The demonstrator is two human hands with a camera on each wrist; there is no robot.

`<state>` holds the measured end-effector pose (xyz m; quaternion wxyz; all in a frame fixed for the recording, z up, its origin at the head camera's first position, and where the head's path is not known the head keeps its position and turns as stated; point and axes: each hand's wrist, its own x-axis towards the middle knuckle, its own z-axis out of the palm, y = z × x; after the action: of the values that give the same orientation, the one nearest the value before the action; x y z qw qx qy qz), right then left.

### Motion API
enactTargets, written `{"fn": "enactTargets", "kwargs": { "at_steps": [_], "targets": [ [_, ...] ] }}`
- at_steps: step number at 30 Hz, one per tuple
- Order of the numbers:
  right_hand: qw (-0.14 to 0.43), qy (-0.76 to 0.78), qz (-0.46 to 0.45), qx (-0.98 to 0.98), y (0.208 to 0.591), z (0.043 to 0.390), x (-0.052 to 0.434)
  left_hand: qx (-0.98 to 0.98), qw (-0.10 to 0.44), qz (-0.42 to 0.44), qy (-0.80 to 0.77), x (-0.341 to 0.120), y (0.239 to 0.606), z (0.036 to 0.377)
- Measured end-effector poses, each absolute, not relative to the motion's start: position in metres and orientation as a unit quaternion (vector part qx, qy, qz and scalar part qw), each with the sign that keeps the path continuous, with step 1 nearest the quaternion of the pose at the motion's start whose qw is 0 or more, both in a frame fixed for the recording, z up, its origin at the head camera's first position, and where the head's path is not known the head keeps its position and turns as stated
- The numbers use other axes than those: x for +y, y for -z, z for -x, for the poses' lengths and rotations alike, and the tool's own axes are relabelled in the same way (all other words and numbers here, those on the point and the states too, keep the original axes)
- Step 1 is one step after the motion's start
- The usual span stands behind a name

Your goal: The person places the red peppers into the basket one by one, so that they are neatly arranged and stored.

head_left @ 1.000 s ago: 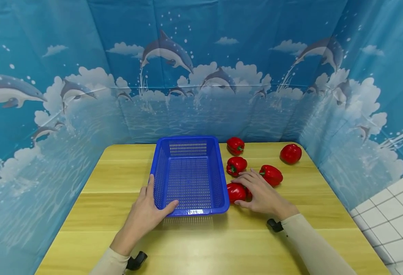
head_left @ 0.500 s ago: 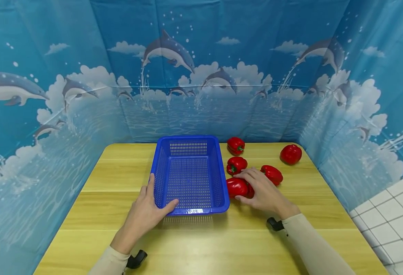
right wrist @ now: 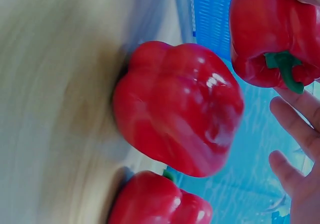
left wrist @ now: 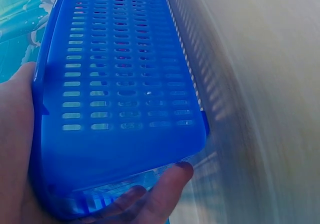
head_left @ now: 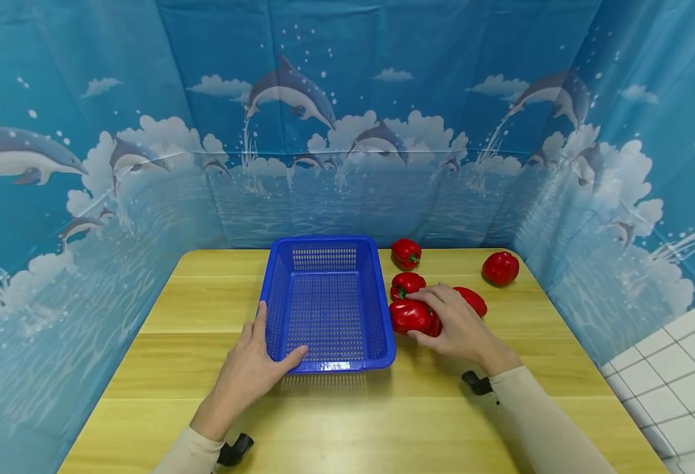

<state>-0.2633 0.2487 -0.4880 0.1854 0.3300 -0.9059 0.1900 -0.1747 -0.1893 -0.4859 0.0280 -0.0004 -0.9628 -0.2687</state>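
My left hand (head_left: 249, 362) grips the near left corner of a blue plastic basket (head_left: 343, 364), its fingers at the rim. In the left wrist view, fingertips (left wrist: 172, 184) curl under the corner of the basket (left wrist: 115, 154). My right hand (head_left: 457, 327) holds a red bell pepper (head_left: 409, 316) just right of the basket. The right wrist view shows this bell pepper (right wrist: 260, 31), green stem visible, pinched between thumb and fingers above the table. Another red bell pepper (right wrist: 175, 109) lies close below it, mostly covered by the hand in the head view.
More red bell peppers lie on the wooden table (head_left: 205, 303): one by the basket (head_left: 405, 284), one farther back (head_left: 406, 254), one behind the right hand (head_left: 473, 301) and one at the far right corner (head_left: 500, 268). A dolphin-print curtain (head_left: 347, 197) surrounds the table's back and sides.
My right hand has raised the bell pepper a little and shifted it slightly away from me, so more of the one beneath shows. The left hand and basket have stayed put.
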Motion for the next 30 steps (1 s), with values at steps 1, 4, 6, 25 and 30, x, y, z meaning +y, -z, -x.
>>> {"fn": "enactTargets", "kwargs": {
  "at_steps": [1,4,6,25,30],
  "targets": [
    [0.190,-0.189,-0.330,-0.905,0.487,0.264,0.249,-0.963,0.027,0.001,0.268,-0.189,0.485,0.175],
    [0.197,-0.192,-0.326,-0.904,0.483,0.264,0.250,-0.964,0.020,0.002,0.266,-0.189,0.484,0.175],
    [0.198,-0.195,-0.322,-0.905,0.479,0.265,0.250,-0.964,0.016,0.001,0.265,-0.189,0.484,0.175],
    [0.167,-0.274,-0.334,-0.886,0.440,0.294,0.211,-0.969,0.011,-0.033,0.243,-0.184,0.475,0.186],
    [0.149,-0.281,-0.335,-0.887,0.430,0.304,0.193,-0.971,0.004,-0.031,0.236,-0.185,0.478,0.188]
  ]
}}
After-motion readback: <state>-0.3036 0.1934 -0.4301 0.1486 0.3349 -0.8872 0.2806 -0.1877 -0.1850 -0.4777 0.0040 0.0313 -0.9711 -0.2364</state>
